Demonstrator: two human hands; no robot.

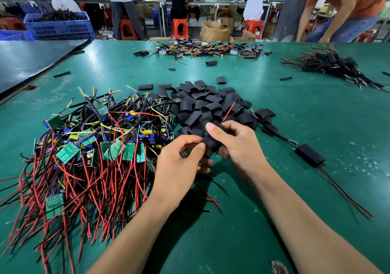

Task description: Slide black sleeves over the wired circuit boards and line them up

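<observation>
Pinching one black sleeve (212,145) just above the green worktop (274,109): left grip (179,164) with thumb and fingers curled on its near end, right grip (238,145) wrapped round its far end. Beside the left grip, a big heap of wired circuit boards (95,147) with red and black wires; just behind both, a pile of loose sleeves (202,102), and off to the right one sleeved board (309,155) lying flat. Farther back, a bunch of sleeved boards (329,62) on the right and a wire tangle (206,48) in the middle.

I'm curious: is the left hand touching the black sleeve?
Touching. The head view shows the left hand pinching the black sleeve, thumb pressed on its end.
</observation>
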